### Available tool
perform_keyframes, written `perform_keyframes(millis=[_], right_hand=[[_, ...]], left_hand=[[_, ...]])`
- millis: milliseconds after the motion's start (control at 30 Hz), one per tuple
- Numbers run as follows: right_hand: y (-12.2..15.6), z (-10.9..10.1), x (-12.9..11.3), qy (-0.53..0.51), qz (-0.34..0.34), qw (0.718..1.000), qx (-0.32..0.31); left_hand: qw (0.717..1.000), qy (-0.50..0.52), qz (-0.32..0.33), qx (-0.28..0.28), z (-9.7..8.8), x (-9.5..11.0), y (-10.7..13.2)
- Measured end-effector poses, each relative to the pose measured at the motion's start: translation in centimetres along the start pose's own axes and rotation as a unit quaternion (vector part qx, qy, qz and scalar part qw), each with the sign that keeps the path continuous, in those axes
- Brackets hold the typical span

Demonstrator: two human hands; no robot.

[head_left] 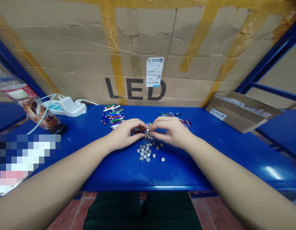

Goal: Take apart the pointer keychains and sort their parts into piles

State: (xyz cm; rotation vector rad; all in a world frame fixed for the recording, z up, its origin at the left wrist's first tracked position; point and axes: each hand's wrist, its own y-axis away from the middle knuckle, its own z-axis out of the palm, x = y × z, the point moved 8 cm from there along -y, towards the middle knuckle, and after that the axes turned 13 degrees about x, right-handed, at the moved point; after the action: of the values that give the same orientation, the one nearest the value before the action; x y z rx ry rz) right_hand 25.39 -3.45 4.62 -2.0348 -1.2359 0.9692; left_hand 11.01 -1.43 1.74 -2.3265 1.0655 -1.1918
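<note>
My left hand and my right hand meet above the middle of the table, fingertips almost touching. Pinched in the left fingers is a slim dark bluish piece, mostly hidden by the hand. The right thumb and fingers close on a small silvery piece at its end. Beneath and in front of the hands lie many small silver metal pieces, loosely heaped. Beyond the left hand is a pile of small coloured metal tubes. Coloured carabiners lie behind the right hand, partly covered by it.
A large taped cardboard box rises behind the blue table. On the left stand a white power strip with a plug and cable, and a tilted drink bottle. A smaller cardboard box sits at the right.
</note>
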Motion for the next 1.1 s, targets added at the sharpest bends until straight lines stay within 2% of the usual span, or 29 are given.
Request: perform_keyframes(millis=[133, 267, 333, 400, 600, 767, 900, 1000, 1100], right_hand=[[0.0, -1.1, 0.6, 0.048, 0.02, 0.999, -0.011], [1.1, -1.1, 2.8, 0.135, 0.085, 0.979, -0.128], [1.9, -0.8, 3.6, 0.128, 0.108, 0.969, -0.184], [2.4, -0.3, 3.9, 0.103, 0.116, 0.965, -0.211], [2.9, 0.6, 4.6, 0.109, 0.122, 0.957, -0.239], [4.0, -1.5, 5.0, 0.196, 0.145, 0.941, -0.236], [6.7, -3.5, 3.2, 0.222, 0.196, 0.925, -0.239], [9.1, -5.0, 0.0, 0.222, 0.203, 0.937, -0.177], [11.6, -5.8, -4.0, 0.217, 0.17, 0.955, -0.113]], left_hand=[[0.999, 0.032, -0.037, 0.005, 0.0, -0.5, 0.2], [0.995, 0.063, -0.077, 0.017, -0.2, -0.9, 0.5], [0.995, 0.06, -0.082, 0.007, 0.0, -0.9, 0.6], [0.993, 0.069, -0.093, 0.0, 0.1, -1.0, 0.6], [0.991, 0.081, -0.107, 0.006, -0.2, -1.1, 0.5], [0.993, 0.065, -0.102, 0.0, -0.5, -1.5, 0.6], [0.998, 0.023, -0.066, 0.005, -1.0, -1.1, 0.4], [1.0, -0.009, -0.024, -0.002, -1.1, -0.1, 0.2], [0.999, -0.023, 0.001, -0.021, -0.8, 0.7, 0.3]])
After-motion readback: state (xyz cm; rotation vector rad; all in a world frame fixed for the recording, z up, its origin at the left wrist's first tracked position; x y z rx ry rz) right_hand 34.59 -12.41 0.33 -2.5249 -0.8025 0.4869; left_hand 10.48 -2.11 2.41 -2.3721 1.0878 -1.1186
